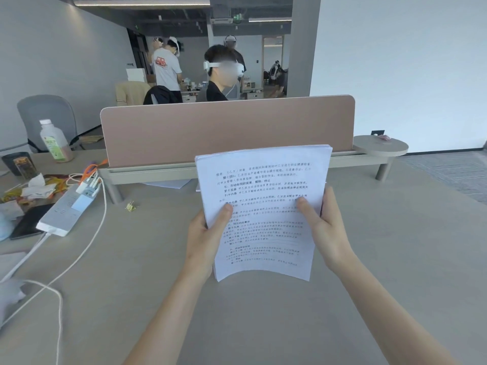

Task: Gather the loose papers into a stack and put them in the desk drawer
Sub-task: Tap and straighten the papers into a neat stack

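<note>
A stack of white printed papers [263, 185] stands upright over the middle of the grey desk [395, 259], its lower edge bowed near the desktop. My left hand [204, 233] grips the stack's left edge with the thumb on the front page. My right hand [325, 222] grips the right edge the same way. Another loose sheet [168, 183] lies flat under the raised shelf behind the stack. No drawer is visible.
A pink divider panel [226, 127] and a low shelf [379, 146] run across the back. At the left lie a white power strip [68, 206] with cables, a phone [29, 219], a bottle [54, 140], wrappers and a binder clip [131, 206]. People stand beyond the divider.
</note>
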A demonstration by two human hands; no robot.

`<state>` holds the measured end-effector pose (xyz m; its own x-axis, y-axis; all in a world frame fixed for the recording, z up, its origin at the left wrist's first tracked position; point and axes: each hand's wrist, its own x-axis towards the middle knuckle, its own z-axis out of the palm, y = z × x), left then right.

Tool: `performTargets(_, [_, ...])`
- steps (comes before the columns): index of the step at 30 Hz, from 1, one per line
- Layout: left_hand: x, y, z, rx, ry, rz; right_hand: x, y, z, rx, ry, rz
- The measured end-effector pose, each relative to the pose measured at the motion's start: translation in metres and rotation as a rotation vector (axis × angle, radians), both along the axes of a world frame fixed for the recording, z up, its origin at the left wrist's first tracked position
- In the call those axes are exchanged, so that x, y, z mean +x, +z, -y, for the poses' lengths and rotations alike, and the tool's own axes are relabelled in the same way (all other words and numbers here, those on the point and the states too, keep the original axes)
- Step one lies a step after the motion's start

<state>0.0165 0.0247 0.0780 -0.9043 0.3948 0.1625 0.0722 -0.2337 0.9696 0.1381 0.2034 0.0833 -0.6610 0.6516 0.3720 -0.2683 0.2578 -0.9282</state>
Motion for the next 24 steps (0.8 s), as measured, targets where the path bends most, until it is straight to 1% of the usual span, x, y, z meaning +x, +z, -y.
performTargets(6, [0.007, -0.018, -0.001, -0.071, -0.007, 0.057, -0.008, -0.021, 0.002, -0.040, -0.026, 0.103])
performTargets(11, [0.000, -0.013, -0.004, -0.073, 0.019, 0.025, -0.010, -0.015, 0.004, -0.050, -0.013, 0.045])
performTargets(15, [0.002, -0.027, -0.004, -0.108, 0.039, 0.041, -0.012, -0.033, 0.007, -0.094, -0.018, 0.116])
performTargets(19, [-0.002, -0.029, -0.007, -0.110, 0.033, 0.016, -0.013, -0.038, 0.003, -0.061, -0.050, 0.096])
performTargets(24, [-0.002, -0.042, -0.008, -0.146, 0.033, 0.017, -0.016, -0.052, 0.003, -0.052, -0.012, 0.151])
